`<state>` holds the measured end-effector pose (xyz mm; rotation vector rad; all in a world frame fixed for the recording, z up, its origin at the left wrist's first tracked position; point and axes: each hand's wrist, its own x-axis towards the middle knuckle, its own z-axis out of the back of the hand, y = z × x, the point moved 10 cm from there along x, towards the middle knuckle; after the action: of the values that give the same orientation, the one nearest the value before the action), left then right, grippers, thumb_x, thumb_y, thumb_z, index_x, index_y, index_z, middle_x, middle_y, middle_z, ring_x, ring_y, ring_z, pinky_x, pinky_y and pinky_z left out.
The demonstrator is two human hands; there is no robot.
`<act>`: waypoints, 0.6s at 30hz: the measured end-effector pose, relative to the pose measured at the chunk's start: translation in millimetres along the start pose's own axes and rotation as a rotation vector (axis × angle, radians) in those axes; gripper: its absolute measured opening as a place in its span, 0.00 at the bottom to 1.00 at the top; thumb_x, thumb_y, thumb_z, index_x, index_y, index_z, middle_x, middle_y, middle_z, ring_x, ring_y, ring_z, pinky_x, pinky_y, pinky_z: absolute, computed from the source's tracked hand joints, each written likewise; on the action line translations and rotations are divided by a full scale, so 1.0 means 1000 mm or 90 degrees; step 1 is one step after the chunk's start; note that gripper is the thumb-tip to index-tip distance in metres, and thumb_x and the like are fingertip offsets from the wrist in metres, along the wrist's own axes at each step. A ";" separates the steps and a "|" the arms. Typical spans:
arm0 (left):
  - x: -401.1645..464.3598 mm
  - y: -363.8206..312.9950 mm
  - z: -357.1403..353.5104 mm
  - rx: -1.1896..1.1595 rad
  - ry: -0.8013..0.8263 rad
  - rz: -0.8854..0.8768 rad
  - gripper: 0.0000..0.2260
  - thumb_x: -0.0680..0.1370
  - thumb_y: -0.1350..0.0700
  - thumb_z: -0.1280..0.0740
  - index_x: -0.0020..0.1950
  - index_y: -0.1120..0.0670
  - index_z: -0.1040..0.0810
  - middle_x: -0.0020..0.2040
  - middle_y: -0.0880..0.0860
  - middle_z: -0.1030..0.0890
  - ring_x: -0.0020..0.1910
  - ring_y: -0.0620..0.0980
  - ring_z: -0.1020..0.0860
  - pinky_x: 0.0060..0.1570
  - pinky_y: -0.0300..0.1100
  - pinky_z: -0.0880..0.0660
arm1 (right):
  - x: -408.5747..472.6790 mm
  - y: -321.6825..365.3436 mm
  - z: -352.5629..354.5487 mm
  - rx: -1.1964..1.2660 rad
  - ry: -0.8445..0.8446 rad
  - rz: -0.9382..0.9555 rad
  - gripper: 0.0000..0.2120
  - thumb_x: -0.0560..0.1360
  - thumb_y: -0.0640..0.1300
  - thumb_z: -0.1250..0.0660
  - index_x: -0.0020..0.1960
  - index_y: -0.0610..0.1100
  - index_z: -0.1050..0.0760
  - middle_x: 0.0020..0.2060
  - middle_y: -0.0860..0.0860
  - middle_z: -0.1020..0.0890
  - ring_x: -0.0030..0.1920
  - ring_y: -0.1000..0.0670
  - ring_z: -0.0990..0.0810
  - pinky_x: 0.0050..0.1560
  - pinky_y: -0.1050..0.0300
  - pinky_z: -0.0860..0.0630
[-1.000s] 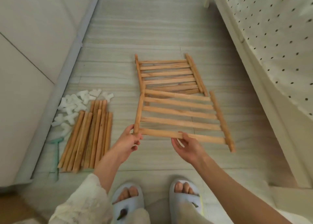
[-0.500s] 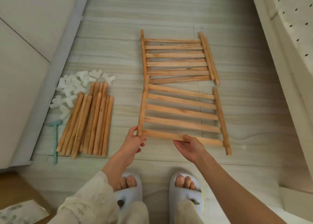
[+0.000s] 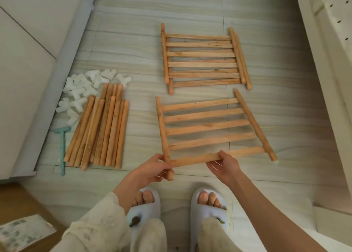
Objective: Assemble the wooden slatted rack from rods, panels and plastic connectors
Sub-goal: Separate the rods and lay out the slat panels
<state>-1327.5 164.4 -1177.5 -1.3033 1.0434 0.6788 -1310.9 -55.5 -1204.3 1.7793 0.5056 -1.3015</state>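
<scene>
Since earlier we have drawn the near slatted panel (image 3: 209,126) clear of the stacked panels (image 3: 203,59). At left lie connectors (image 3: 83,91) and rods (image 3: 102,129); centre, our left hand (image 3: 150,172) grips its corner, right hand (image 3: 224,166) its nearest slat.

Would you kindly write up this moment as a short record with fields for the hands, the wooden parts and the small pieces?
left hand: grips the near left corner of the held panel
right hand: holds the nearest slat of the same panel from below
stacked panels: lie flat on the floor beyond the held one, apart from it
rods: loose bundle on the floor, left of the panels
connectors: white pile at the far end of the rods
green tool: on the floor left of the rods
</scene>
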 end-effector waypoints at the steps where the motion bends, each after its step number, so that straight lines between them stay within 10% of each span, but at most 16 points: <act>1: 0.002 0.001 0.005 -0.011 -0.022 -0.002 0.14 0.77 0.57 0.33 0.61 0.56 0.31 0.38 0.54 0.20 0.33 0.48 0.24 0.34 0.39 0.35 | -0.002 0.000 -0.004 -0.001 0.012 -0.007 0.07 0.81 0.38 0.44 0.46 0.38 0.32 0.46 0.40 0.25 0.46 0.42 0.23 0.52 0.49 0.27; 14: 0.061 -0.061 0.074 -0.020 -0.267 -0.110 0.13 0.80 0.62 0.40 0.65 0.58 0.28 0.48 0.54 0.25 0.45 0.51 0.29 0.44 0.41 0.33 | 0.011 0.023 -0.085 0.073 0.158 -0.053 0.28 0.81 0.41 0.41 0.75 0.35 0.50 0.71 0.36 0.38 0.70 0.39 0.35 0.67 0.45 0.33; 18: 0.069 -0.049 0.087 -0.033 -0.265 -0.076 0.16 0.78 0.63 0.40 0.67 0.60 0.30 0.56 0.59 0.22 0.51 0.55 0.24 0.50 0.44 0.29 | 0.028 0.034 -0.085 -0.439 0.089 0.131 0.16 0.81 0.43 0.42 0.66 0.38 0.32 0.61 0.43 0.27 0.61 0.43 0.28 0.61 0.48 0.28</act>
<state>-1236.0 229.5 -1223.0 -1.1916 0.6097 0.8452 -1227.0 -9.2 -1208.1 1.2971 0.7236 -0.7350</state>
